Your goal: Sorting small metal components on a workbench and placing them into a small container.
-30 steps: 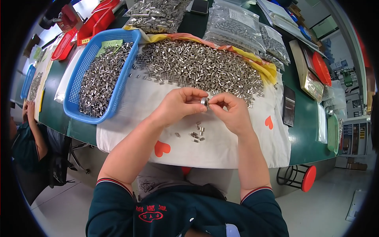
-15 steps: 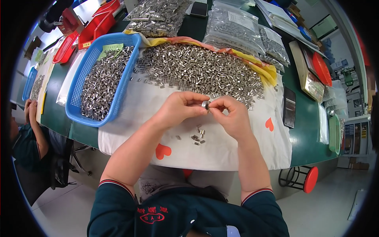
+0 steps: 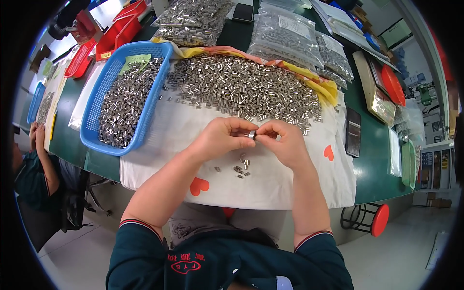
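Left hand point(image 3: 218, 138) pinched nearly closed, I grip a metal piece point(image 3: 252, 135), its longer visible side roughly upright; my right hand point(image 3: 287, 144) pinches its right side.

A red-topped stool point(image 3: 380, 220) stands on pale floor point(image 3: 401, 239) beside a green table point(image 3: 374, 169)

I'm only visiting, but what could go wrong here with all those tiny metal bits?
The small round metal piece at the fingertips of the left hand and right hand could slip and drop onto the white cloth. The few loose cylinders lie just on the near side of the hands, so they might get knocked. The big pile reaches close to the blue basket of similar-looking pieces, so they could get mixed.
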`<control>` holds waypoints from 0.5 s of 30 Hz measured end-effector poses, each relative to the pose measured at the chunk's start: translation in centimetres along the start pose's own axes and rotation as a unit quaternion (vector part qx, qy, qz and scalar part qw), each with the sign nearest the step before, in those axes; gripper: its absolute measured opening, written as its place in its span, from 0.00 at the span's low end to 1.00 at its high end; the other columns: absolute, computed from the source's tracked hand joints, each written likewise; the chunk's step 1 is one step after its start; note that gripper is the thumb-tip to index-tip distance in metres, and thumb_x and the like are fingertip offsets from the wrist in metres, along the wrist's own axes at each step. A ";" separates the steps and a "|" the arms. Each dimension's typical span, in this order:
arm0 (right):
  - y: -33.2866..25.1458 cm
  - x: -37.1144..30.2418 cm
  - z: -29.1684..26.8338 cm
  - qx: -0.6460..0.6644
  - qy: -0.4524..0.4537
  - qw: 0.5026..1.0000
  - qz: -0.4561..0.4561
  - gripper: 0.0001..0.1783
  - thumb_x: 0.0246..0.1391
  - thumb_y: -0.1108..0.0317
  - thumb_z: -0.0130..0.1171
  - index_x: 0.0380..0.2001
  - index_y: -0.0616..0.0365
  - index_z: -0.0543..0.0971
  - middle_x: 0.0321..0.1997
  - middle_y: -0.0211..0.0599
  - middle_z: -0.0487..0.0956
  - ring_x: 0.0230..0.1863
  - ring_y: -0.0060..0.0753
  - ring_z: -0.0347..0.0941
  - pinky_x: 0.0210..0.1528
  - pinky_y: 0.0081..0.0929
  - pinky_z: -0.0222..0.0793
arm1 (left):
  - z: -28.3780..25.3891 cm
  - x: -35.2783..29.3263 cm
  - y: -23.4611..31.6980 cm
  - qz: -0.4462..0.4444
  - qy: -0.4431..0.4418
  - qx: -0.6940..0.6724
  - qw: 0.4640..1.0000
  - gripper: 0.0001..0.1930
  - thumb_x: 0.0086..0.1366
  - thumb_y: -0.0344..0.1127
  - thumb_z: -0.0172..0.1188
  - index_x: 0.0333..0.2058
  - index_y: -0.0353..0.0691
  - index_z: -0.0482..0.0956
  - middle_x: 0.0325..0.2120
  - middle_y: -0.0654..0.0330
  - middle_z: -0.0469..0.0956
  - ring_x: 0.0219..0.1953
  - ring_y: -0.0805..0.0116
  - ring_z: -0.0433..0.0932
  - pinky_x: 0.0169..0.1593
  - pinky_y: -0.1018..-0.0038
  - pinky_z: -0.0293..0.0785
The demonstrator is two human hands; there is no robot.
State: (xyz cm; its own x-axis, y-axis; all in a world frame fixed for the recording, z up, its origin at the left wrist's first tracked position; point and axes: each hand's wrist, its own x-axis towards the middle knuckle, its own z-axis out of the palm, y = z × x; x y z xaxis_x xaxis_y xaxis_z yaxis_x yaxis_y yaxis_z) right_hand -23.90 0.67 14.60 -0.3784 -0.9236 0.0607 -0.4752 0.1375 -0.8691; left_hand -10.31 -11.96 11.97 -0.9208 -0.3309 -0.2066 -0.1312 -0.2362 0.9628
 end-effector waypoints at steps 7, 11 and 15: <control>1.7 1.0 0.4 -0.040 0.089 0.994 0.059 0.08 0.40 0.70 0.58 0.27 0.59 0.76 0.23 0.32 0.74 0.23 0.24 0.69 0.27 0.21 0.65 | 0.9 -0.6 0.6 -0.005 -0.041 0.068 0.997 0.18 0.49 0.24 0.62 0.41 0.35 0.74 0.28 0.67 0.74 0.30 0.82 0.70 0.35 0.83 0.69; 2.6 1.4 2.4 -0.211 0.149 0.965 -0.046 0.06 0.41 0.69 0.57 0.25 0.59 0.76 0.24 0.35 0.73 0.25 0.32 0.70 0.28 0.27 0.66 | 0.7 -0.8 0.2 0.012 -0.065 0.145 0.987 0.17 0.47 0.30 0.64 0.39 0.40 0.76 0.27 0.65 0.76 0.28 0.79 0.72 0.35 0.81 0.70; 2.1 1.3 2.3 -0.244 0.129 0.961 -0.007 0.04 0.40 0.70 0.56 0.23 0.58 0.75 0.24 0.37 0.73 0.28 0.39 0.70 0.31 0.32 0.65 | 0.5 -0.9 0.3 0.000 -0.059 0.115 0.992 0.18 0.47 0.30 0.65 0.39 0.37 0.76 0.26 0.64 0.75 0.29 0.79 0.72 0.35 0.81 0.70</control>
State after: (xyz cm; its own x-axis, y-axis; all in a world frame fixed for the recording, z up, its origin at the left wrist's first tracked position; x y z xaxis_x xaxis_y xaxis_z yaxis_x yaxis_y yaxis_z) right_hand -23.51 -1.10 11.75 -0.5236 -0.8158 0.2457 -0.7740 0.3350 -0.5373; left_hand -9.73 -11.32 12.49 -0.9557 -0.2185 -0.1970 -0.1982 -0.0168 0.9800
